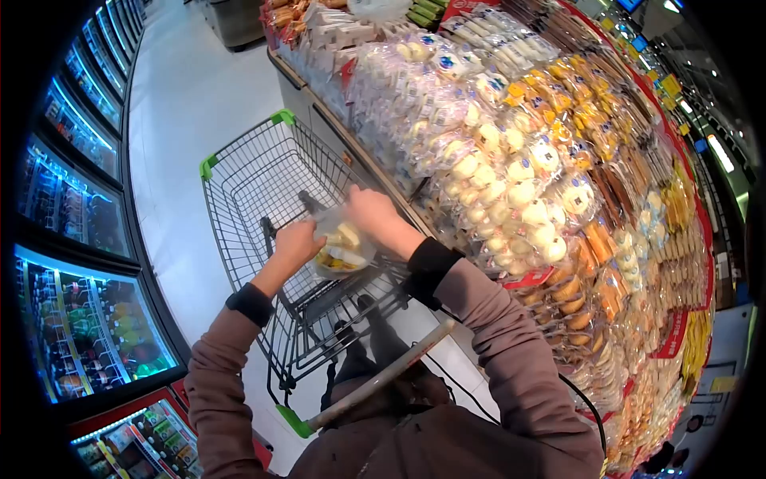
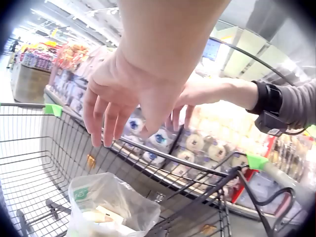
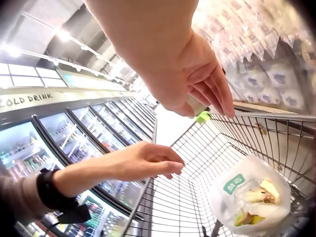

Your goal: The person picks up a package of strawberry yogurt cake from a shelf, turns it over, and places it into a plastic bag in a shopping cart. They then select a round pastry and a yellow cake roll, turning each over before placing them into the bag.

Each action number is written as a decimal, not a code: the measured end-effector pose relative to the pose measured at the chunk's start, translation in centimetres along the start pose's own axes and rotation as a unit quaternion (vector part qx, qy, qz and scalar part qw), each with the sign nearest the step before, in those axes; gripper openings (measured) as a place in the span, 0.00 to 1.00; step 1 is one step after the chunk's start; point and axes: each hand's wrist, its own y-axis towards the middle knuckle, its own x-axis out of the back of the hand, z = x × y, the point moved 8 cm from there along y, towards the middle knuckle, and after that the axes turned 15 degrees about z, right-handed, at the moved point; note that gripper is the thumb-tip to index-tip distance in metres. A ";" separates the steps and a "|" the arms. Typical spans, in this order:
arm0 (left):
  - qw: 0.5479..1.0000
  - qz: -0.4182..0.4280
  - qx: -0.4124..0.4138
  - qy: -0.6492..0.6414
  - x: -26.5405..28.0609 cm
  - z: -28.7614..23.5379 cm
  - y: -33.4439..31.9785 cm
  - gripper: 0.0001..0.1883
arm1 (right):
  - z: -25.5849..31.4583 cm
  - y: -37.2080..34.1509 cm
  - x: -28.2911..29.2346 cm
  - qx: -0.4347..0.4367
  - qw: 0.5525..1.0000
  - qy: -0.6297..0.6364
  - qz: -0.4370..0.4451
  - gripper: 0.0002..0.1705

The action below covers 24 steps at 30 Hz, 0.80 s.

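A clear plastic bag [image 1: 345, 246] with yellow and pale packaged food in it sits at the near end of the shopping cart [image 1: 239, 191]. It shows a green label in the right wrist view, where the bag [image 3: 232, 202] stands below both hands. My left hand [image 1: 297, 242] hovers over the bag's left side; in the left wrist view the left hand [image 2: 121, 96] hangs with loose fingers and holds nothing. My right hand [image 1: 375, 214], blurred in the head view, is above the bag's right side. Its fingers are loosely bent in the right wrist view [image 3: 207, 81].
A long display of packaged buns and breads [image 1: 511, 176] runs along the cart's right side. Glass-door drink fridges [image 1: 88, 319] line the left. Pale aisle floor [image 1: 171, 104] stretches ahead, with a grey bin-like stand [image 1: 231, 24] farther on. The cart's handle [image 1: 383, 375] is close to my body.
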 end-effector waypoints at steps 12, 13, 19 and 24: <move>0.987 0.019 -0.161 0.010 -1.1 -7.0 -9.9 0.18 | -6.0 -18.7 0.0 0.023 0.979 0.083 -0.184 0.09; 0.988 0.022 -0.152 -0.026 -1.2 -6.9 -11.0 0.19 | -6.5 -19.6 -0.6 0.032 0.975 0.066 -0.210 0.08; 0.992 0.015 -0.069 -0.109 -3.7 -3.7 -17.2 0.28 | -10.2 -21.2 -4.5 0.014 0.980 0.076 -0.181 0.09; 0.988 -0.081 -0.017 -0.131 -7.7 -2.9 -22.7 0.29 | -10.6 -21.8 -4.8 0.046 0.983 0.070 -0.165 0.10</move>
